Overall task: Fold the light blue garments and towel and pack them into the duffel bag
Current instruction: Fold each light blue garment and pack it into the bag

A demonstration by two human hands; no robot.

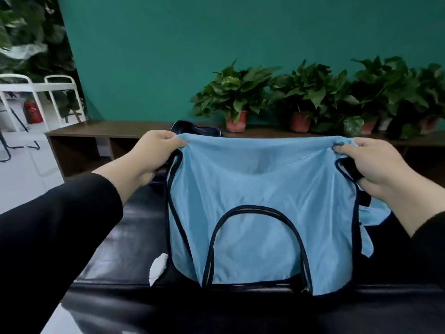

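Observation:
A light blue sleeveless garment (255, 189) with dark piping hangs spread in front of me, its lower part draped on a black padded bench (115, 237). My left hand (154, 153) pinches its top left corner. My right hand (370, 165) grips the top right corner, fingers curled round the dark-edged armhole. A white label (157, 268) sticks out at the garment's lower left. A dark navy bag (192, 128) peeks out behind the garment's top edge, mostly hidden. More light blue cloth (370, 222) shows at the right, beneath my right wrist.
A low brown shelf (108, 131) runs along the teal wall, carrying several potted plants (237, 97). White chairs (29, 92) and a red fire extinguisher (32, 112) stand at the far left on a pale floor.

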